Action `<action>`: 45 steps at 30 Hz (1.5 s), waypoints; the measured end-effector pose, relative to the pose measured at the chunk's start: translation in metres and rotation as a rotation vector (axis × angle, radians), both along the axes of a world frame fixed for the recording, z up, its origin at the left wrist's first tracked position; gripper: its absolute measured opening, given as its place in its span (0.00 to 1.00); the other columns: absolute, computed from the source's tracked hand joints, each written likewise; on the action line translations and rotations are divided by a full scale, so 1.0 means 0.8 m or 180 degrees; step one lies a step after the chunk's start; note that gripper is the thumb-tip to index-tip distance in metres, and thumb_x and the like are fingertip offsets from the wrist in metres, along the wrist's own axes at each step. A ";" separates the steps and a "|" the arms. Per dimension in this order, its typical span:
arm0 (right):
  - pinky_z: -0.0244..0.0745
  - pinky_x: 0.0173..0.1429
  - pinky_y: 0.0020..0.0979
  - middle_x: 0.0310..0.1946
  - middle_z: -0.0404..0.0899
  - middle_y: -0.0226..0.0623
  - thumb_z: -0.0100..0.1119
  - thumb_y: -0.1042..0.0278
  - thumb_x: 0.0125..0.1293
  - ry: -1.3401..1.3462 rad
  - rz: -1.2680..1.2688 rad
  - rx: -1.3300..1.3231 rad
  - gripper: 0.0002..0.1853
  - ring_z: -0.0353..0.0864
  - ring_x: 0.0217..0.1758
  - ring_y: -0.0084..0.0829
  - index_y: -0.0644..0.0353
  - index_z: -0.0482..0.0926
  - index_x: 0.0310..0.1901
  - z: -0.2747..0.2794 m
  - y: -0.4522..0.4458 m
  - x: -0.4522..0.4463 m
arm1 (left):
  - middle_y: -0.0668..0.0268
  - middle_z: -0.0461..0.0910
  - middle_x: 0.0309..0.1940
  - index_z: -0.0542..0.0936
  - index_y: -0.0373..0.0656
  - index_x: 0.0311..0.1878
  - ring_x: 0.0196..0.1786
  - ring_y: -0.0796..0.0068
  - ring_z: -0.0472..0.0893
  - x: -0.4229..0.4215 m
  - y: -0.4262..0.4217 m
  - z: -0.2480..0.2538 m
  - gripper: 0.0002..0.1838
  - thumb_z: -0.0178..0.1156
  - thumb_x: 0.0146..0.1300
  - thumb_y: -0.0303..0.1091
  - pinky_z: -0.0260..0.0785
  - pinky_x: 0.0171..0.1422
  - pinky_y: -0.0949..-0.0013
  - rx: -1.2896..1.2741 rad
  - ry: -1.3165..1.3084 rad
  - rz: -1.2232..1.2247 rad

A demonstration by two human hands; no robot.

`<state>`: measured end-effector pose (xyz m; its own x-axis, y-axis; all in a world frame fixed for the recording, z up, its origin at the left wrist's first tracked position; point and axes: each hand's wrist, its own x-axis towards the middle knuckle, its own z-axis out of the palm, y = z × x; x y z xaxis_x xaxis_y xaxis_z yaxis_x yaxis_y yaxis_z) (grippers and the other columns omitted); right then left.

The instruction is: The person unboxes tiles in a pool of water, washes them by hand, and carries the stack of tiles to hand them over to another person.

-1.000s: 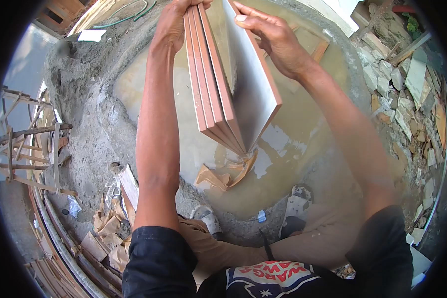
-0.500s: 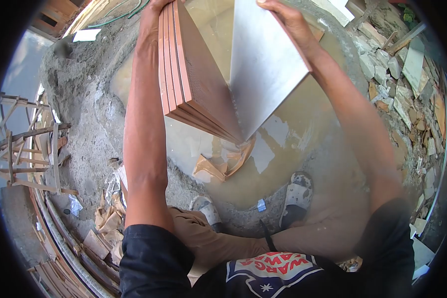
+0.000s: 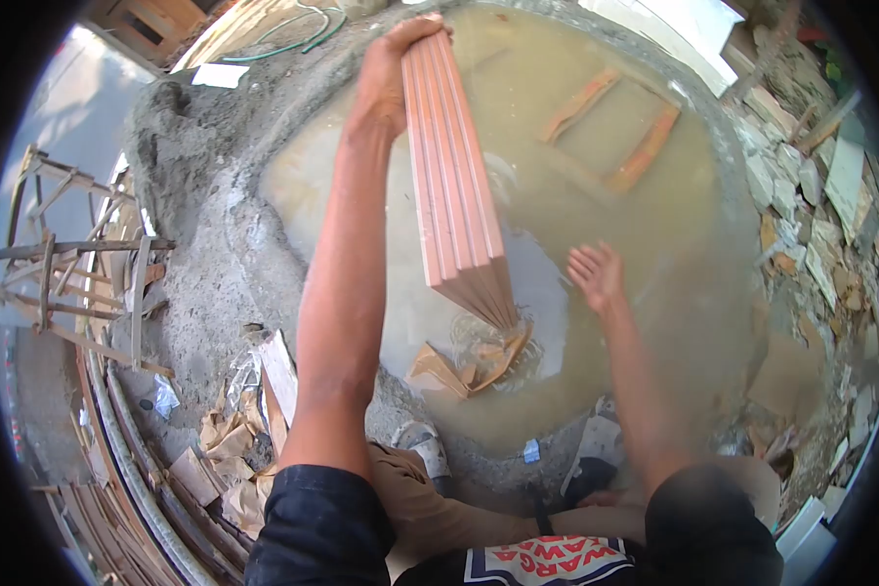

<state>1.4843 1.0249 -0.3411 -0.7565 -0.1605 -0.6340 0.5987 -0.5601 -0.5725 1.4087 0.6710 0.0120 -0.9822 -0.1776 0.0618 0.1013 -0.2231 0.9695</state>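
My left hand (image 3: 415, 37) is closed over the far top end of a stack of ceramic tiles (image 3: 456, 161). The tiles stand on edge, pressed together, with their reddish-brown edges facing up. Their near lower corner meets the muddy water (image 3: 361, 234) beside a piece of torn brown cardboard (image 3: 469, 371). To the right of the stack, apart from it, my right hand (image 3: 598, 277) hovers over the water with fingers stretched out and nothing in them.
A reddish-brown frame-like shape (image 3: 645, 146) lies in the water. Grey sand or mortar (image 3: 205, 215) rims the pool. Broken tile rubble (image 3: 791, 186) is heaped at right. On the left are a wooden trestle (image 3: 78, 254), pipes (image 3: 132, 439) and crumpled paper (image 3: 232, 444).
My right hand has let go of the pale-faced tile and moved down toward me. That tile no longer shows apart from the stack. My left hand still grips the stack, now more upright.
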 end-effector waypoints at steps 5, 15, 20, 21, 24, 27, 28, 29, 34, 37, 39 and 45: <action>0.72 0.79 0.50 0.68 0.77 0.54 0.56 0.45 0.77 -0.0366 -0.0592 0.0169 0.35 0.78 0.72 0.50 0.71 0.71 0.69 -0.131 0.086 0.038 | 0.65 0.83 0.38 0.85 0.40 0.50 0.36 0.73 0.83 -0.006 0.021 -0.003 0.20 0.68 0.68 0.48 0.78 0.43 0.66 0.0042 0.0072 0.0014; 0.79 0.70 0.45 0.58 0.87 0.48 0.57 0.59 0.80 0.2386 0.0047 -0.0158 0.19 0.86 0.61 0.42 0.70 0.83 0.55 0.314 -0.123 -0.041 | 0.66 0.81 0.39 0.84 0.40 0.48 0.39 0.74 0.82 -0.035 0.074 -0.014 0.17 0.65 0.69 0.46 0.76 0.45 0.64 0.0011 0.0412 0.0046; 0.79 0.59 0.36 0.54 0.86 0.38 0.61 0.57 0.77 0.3917 0.0865 0.1389 0.22 0.85 0.51 0.29 0.72 0.81 0.58 0.471 -0.147 -0.045 | 0.64 0.83 0.41 0.82 0.39 0.51 0.41 0.73 0.84 -0.039 0.088 -0.011 0.18 0.63 0.72 0.45 0.78 0.44 0.64 0.0138 0.0572 0.0060; 0.79 0.56 0.35 0.51 0.85 0.36 0.62 0.58 0.76 0.3580 0.1233 0.0953 0.20 0.84 0.49 0.26 0.70 0.81 0.56 0.474 -0.152 -0.066 | 0.63 0.82 0.42 0.82 0.39 0.51 0.43 0.72 0.84 -0.041 0.090 -0.014 0.18 0.62 0.73 0.46 0.77 0.48 0.64 0.0221 0.0597 0.0086; 0.78 0.50 0.32 0.45 0.84 0.31 0.64 0.59 0.74 0.3341 0.1899 0.0855 0.16 0.82 0.43 0.21 0.65 0.83 0.51 0.481 -0.163 -0.102 | 0.61 0.82 0.51 0.82 0.38 0.60 0.56 0.68 0.80 -0.025 0.088 -0.047 0.25 0.54 0.78 0.51 0.71 0.65 0.61 0.0422 0.0720 0.0347; 0.76 0.62 0.34 0.52 0.85 0.45 0.63 0.62 0.69 0.3266 0.2619 0.2442 0.22 0.83 0.55 0.33 0.70 0.82 0.58 0.563 -0.172 -0.032 | 0.59 0.83 0.61 0.81 0.37 0.68 0.67 0.66 0.76 0.018 0.077 -0.140 0.30 0.49 0.82 0.53 0.63 0.77 0.62 -0.0057 0.0705 0.0710; 0.76 0.63 0.35 0.51 0.86 0.47 0.63 0.63 0.66 0.3380 0.2632 0.2766 0.23 0.84 0.55 0.36 0.71 0.82 0.58 0.566 -0.180 -0.022 | 0.55 0.77 0.74 0.75 0.36 0.77 0.78 0.61 0.71 0.040 0.066 -0.188 0.34 0.44 0.86 0.55 0.56 0.85 0.59 0.0136 0.0247 0.0619; 0.76 0.64 0.37 0.50 0.86 0.50 0.63 0.65 0.64 0.3484 0.2639 0.3095 0.24 0.85 0.56 0.39 0.72 0.82 0.58 0.569 -0.188 -0.012 | 0.54 0.73 0.78 0.72 0.36 0.79 0.80 0.59 0.69 0.061 0.050 -0.252 0.35 0.40 0.86 0.56 0.53 0.87 0.58 0.0690 -0.0182 0.0722; 0.80 0.52 0.35 0.39 0.86 0.45 0.66 0.68 0.58 0.3454 0.2254 0.3634 0.22 0.87 0.43 0.37 0.72 0.83 0.52 0.553 -0.221 -0.011 | 0.52 0.63 0.85 0.64 0.34 0.82 0.87 0.54 0.61 0.223 -0.037 -0.477 0.37 0.32 0.87 0.54 0.46 0.90 0.53 0.2565 -0.0986 0.1662; 0.80 0.53 0.35 0.42 0.87 0.46 0.68 0.67 0.57 0.3589 0.2275 0.3193 0.26 0.87 0.45 0.35 0.74 0.82 0.56 0.540 -0.226 -0.019 | 0.52 0.65 0.83 0.64 0.34 0.82 0.85 0.54 0.64 0.275 -0.076 -0.570 0.36 0.34 0.85 0.53 0.55 0.87 0.54 0.2840 -0.1431 0.2728; 0.80 0.53 0.34 0.43 0.87 0.46 0.68 0.67 0.58 0.3499 0.1869 0.3519 0.27 0.87 0.45 0.34 0.74 0.82 0.58 0.541 -0.241 -0.014 | 0.50 0.67 0.81 0.66 0.33 0.80 0.84 0.54 0.66 0.256 -0.070 -0.570 0.35 0.37 0.85 0.53 0.60 0.85 0.55 0.3170 -0.1330 0.2691; 0.78 0.58 0.32 0.47 0.87 0.42 0.65 0.64 0.65 0.3693 0.1958 0.3537 0.26 0.85 0.50 0.31 0.73 0.82 0.60 0.528 -0.249 -0.022 | 0.45 0.74 0.75 0.72 0.25 0.74 0.82 0.52 0.68 0.116 0.039 -0.201 0.36 0.45 0.86 0.54 0.58 0.87 0.54 0.2620 0.0765 0.0350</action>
<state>1.4666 0.8261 0.0812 -0.8646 -0.4769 0.1580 -0.4183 0.5092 -0.7522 1.5018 0.7025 -0.1490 -0.9336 -0.3502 0.0755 0.3449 -0.8219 0.4533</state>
